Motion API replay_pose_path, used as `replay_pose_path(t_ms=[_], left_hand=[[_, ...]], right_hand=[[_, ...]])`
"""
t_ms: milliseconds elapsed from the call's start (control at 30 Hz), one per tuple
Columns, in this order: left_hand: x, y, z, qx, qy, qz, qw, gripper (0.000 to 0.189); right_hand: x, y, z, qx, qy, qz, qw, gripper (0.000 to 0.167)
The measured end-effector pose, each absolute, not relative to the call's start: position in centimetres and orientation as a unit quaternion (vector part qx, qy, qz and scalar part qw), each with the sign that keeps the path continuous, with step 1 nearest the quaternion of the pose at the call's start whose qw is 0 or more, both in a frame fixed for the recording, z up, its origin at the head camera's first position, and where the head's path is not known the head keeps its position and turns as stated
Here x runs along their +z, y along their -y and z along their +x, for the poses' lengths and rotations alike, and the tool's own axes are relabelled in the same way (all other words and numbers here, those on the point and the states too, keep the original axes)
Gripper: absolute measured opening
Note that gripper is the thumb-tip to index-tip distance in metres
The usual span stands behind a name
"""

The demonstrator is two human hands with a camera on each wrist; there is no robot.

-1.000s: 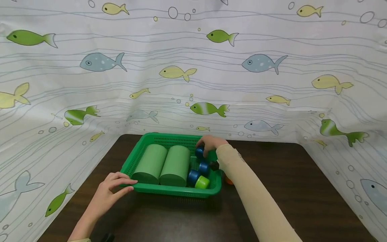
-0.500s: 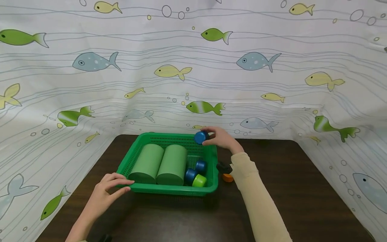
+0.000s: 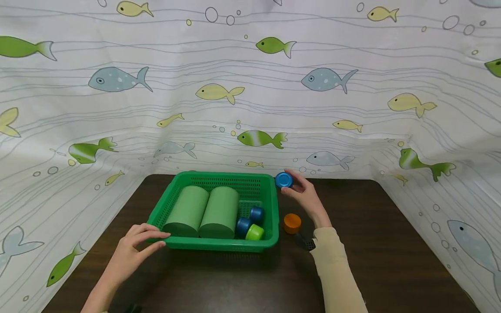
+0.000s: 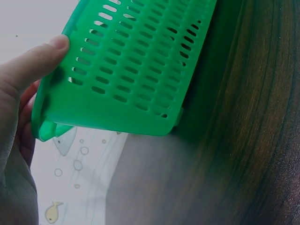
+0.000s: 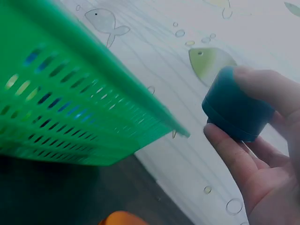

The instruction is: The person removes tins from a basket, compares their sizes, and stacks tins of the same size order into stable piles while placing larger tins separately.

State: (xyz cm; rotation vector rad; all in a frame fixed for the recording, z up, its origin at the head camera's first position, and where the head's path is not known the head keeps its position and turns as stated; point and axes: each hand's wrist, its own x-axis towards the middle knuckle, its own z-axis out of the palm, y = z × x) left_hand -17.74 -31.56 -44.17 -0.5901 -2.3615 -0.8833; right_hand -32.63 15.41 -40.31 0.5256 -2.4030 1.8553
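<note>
My left hand point(image 3: 131, 252) pinches the front left corner rim of a green slotted plastic basket point(image 3: 219, 244). In the left wrist view the thumb lies on the outer side of the rim and the fingers go behind it. My right hand point(image 3: 307, 195) holds a small blue cylinder point(image 3: 283, 180) between thumb and fingers, just beyond the basket's back right corner. In the right wrist view that blue cylinder point(image 5: 236, 105) hangs in the air, with a seam near one end. An orange cylinder point(image 3: 292, 223) stands on the table to the right of the basket.
Inside the basket lie two large light green cylinders, one left point(image 3: 187, 211) and one right point(image 3: 220, 212). Two blue cylinders point(image 3: 256, 214) and a lime green one point(image 3: 255, 232) sit at its right end. Fish-patterned sheeting point(image 3: 250, 108) walls the dark wooden table point(image 3: 219, 282).
My right hand has lifted the blue cylinder out of the basket and carried it right, past the rim. The orange cylinder has come into full view. The left hand stays at the rim.
</note>
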Motion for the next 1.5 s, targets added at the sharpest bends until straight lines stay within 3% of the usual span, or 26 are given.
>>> replay_pose_path(t_ms=[267, 500, 800, 1167, 1500], left_hand=[[-44.3, 31.7, -17.9, -0.331, 0.876, -0.218, 0.274, 0.038], [-44.1, 31.5, -18.0, -0.327, 0.876, -0.219, 0.279, 0.042], [-44.0, 31.2, -17.8, -0.340, 0.864, -0.228, 0.293, 0.044], [-44.2, 31.2, -17.9, -0.338, 0.865, -0.226, 0.294, 0.043], [-44.2, 31.3, -18.0, -0.327, 0.873, -0.219, 0.288, 0.041]], right_hand=[[-41.4, -16.0, -31.0, 0.637, 0.764, 0.099, -0.004, 0.063], [-42.7, -16.6, -30.7, 0.625, 0.775, 0.088, 0.000, 0.063], [-41.2, -16.4, -28.9, 0.622, 0.780, 0.067, -0.011, 0.063], [-43.0, -17.5, -29.4, 0.523, 0.846, 0.089, 0.055, 0.060], [-43.2, -18.0, -28.7, 0.489, 0.866, 0.088, 0.051, 0.059]])
